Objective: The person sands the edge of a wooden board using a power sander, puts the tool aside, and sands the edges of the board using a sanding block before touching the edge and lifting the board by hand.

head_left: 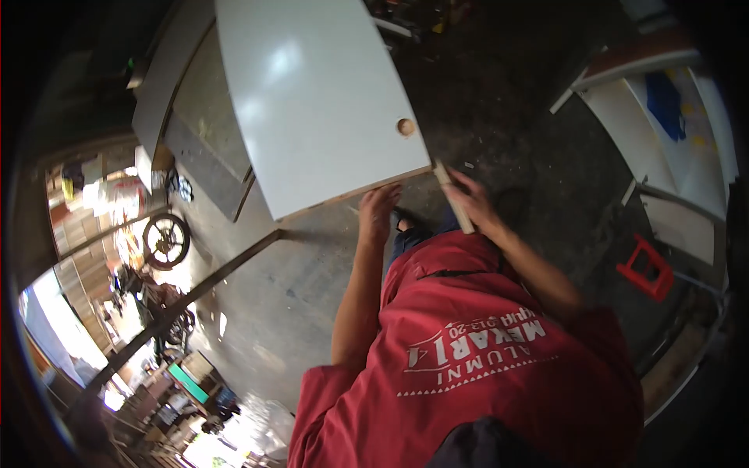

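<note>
A large white panel [328, 101] with a round hole near its right edge extends away from me. At its near edge, my left hand [378, 209] has its fingers bent against the bare wood, the thumb side hidden. My right hand [473, 204] holds a narrow pale wooden strip [455, 196] beside the panel's near right corner. The strip's upper end is close to that corner; whether they touch is unclear.
Other boards [207, 117] lean beyond the panel on the left. A motorcycle wheel [166, 241] and a long dark bar [211, 279] are at left. On the right are a white cabinet [624, 125] and a red plastic stool [646, 269]. Clutter lies at lower left.
</note>
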Tool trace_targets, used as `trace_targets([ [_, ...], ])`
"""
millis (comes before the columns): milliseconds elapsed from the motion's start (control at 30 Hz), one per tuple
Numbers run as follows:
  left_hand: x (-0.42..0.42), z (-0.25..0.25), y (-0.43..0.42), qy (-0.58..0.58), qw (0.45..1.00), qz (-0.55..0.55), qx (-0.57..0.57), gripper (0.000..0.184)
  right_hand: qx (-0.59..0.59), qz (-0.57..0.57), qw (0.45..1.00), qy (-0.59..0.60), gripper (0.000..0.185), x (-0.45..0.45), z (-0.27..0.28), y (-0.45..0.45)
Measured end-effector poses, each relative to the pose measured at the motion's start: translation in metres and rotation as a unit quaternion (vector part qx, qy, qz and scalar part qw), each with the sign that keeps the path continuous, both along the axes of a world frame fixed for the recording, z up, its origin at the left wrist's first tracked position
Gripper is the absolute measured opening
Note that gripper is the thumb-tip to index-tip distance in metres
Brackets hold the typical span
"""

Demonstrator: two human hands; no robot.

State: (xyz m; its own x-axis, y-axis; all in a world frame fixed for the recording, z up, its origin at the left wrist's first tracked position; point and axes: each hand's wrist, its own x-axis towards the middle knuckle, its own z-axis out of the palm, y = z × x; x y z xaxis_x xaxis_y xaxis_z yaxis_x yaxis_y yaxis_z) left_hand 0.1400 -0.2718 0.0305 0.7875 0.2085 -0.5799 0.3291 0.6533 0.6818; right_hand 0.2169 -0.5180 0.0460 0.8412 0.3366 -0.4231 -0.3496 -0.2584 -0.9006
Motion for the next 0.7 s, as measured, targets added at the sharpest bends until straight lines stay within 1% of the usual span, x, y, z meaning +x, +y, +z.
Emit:
trace_targets([
  [33, 0.004, 0.003, -0.003, -0.007, 0.999, -0.031, -0.02, 0.032, 0.027, -0.036, 0.995, 0.085, 0.063, -0.006, -0.013, -0.012],
  [67, 0.006, 0.003, -0.003, -0.009, 1.0, -0.014, -0.018, 0.032, 0.069, -0.084, 0.984, 0.142, 0.059, -0.002, 0.0, -0.02],
  [100, 0.006, 0.004, -0.001, -0.001, 0.999, -0.005, -0.031, 0.032, 0.08, -0.097, 0.976, 0.18, 0.054, 0.005, 0.014, -0.029],
  [133, 0.004, 0.006, 0.005, 0.006, 0.999, 0.001, -0.046, 0.032, 0.147, -0.178, 0.937, 0.263, 0.052, 0.005, -0.008, -0.043],
  [167, 0.002, 0.008, 0.015, 0.002, 0.999, 0.014, -0.047, 0.032, 0.158, -0.218, 0.916, 0.298, 0.056, 0.014, -0.006, -0.049],
  [200, 0.0, 0.01, 0.024, -0.001, 0.999, 0.008, 0.036, 0.031, 0.172, -0.222, 0.921, 0.27, 0.06, 0.021, -0.009, -0.057],
  [233, -0.003, 0.011, 0.032, -0.002, 0.993, 0.003, 0.117, 0.031, 0.157, -0.239, 0.926, 0.247, 0.06, 0.022, 0.002, -0.057],
  [267, -0.008, 0.007, 0.041, -0.006, 0.993, 0.013, 0.115, 0.031, 0.143, -0.257, 0.93, 0.222, 0.06, 0.022, 0.014, -0.059],
  [333, -0.02, 0.0, 0.061, -0.026, 0.986, 0.064, 0.149, 0.031, 0.134, -0.272, 0.933, 0.192, 0.059, 0.02, 0.021, -0.059],
  [367, -0.026, 0.0, 0.072, -0.03, 0.983, 0.075, 0.163, 0.031, 0.146, -0.265, 0.938, 0.167, 0.06, 0.016, 0.021, -0.059],
  [400, -0.033, 0.001, 0.084, -0.031, 0.983, 0.084, 0.162, 0.031, 0.145, -0.257, 0.941, 0.165, 0.06, 0.011, 0.022, -0.059],
  [500, -0.055, -0.007, 0.118, -0.015, 0.968, 0.202, 0.146, 0.023, 0.118, -0.247, 0.945, 0.18, 0.06, -0.003, 0.015, -0.062],
  [533, -0.061, -0.01, 0.129, -0.013, 0.966, 0.214, 0.146, 0.023, 0.116, -0.234, 0.948, 0.182, 0.06, -0.006, 0.01, -0.065],
  [600, -0.075, -0.018, 0.15, -0.029, 0.954, 0.256, 0.151, 0.023, 0.089, -0.242, 0.941, 0.221, 0.061, -0.012, 0.006, -0.069],
  [667, -0.085, -0.023, 0.165, -0.045, 0.946, 0.287, 0.144, 0.021, 0.075, -0.239, 0.945, 0.208, 0.062, -0.015, 0.006, -0.069],
  [700, -0.088, -0.025, 0.171, -0.063, 0.937, 0.324, 0.118, 0.02, 0.069, -0.234, 0.944, 0.223, 0.062, -0.014, 0.007, -0.071],
])
